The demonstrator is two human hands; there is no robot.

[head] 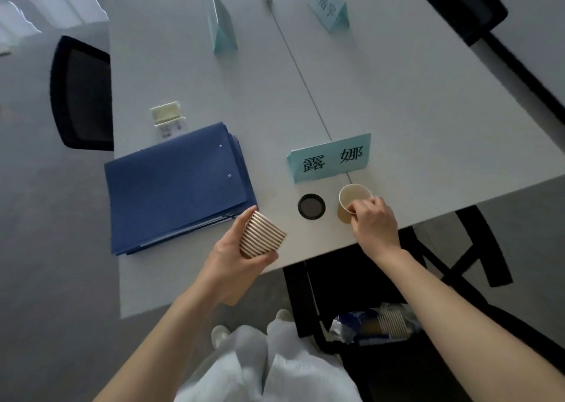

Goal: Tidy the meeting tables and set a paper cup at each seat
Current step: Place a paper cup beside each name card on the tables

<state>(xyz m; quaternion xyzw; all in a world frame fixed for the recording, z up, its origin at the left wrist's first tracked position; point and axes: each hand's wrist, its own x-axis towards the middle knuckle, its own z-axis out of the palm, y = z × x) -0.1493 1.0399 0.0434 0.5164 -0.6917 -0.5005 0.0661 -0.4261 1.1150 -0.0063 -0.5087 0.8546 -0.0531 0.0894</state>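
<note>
head | left hand [232,258] curled round cup stack [262,233] over near table [397,102] edge | right hand [374,222] pinches cup [351,199] rim, cup upright at 5 o'clock of name card [330,158] | folders [180,184] at 9 o'clock of grommet [311,206]

Head view, looking steeply down, table [382,102] close

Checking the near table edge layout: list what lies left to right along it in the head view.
Blue folders → left hand gripping the cup stack → black cable grommet → paper cup, pinched at its rim by the right hand.
</note>
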